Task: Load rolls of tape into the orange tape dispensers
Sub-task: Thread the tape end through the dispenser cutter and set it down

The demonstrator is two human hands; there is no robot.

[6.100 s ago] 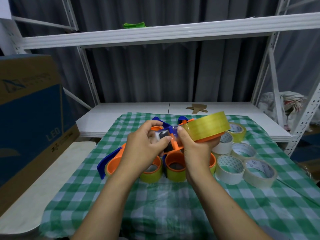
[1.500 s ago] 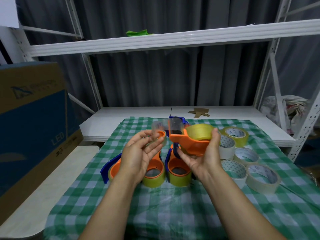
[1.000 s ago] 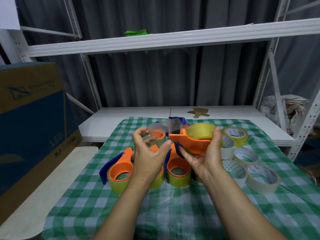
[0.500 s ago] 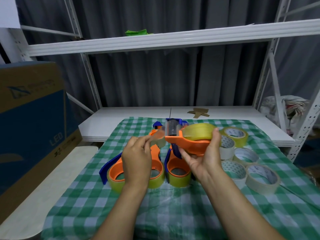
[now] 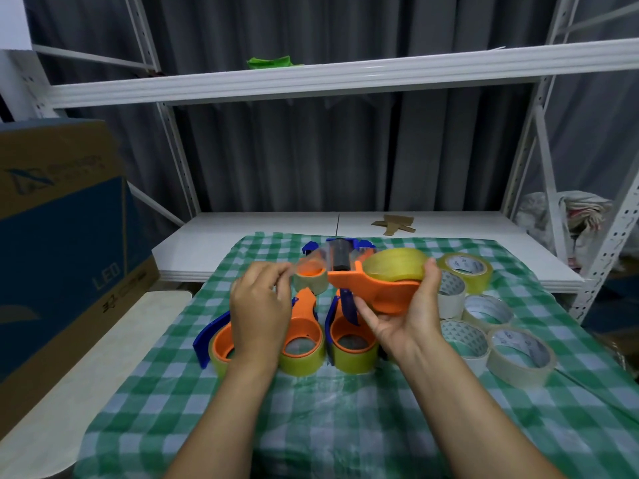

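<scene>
Backdrop: white shelving rack against grey curtain; cardboard box at left.
Counter: green checked cloth; three loaded dispensers side by side under the hands; spare rolls clustered at right, crowding any set-down spot.
Held dispenser: raised above the cloth, cradled in right hand, fingers curled beneath, thumb against yellow roll seated inside.
Change: left hand, open moments ago, now pinching tape end, seemingly drawn across the roller; threading likely nearly finished.
</scene>
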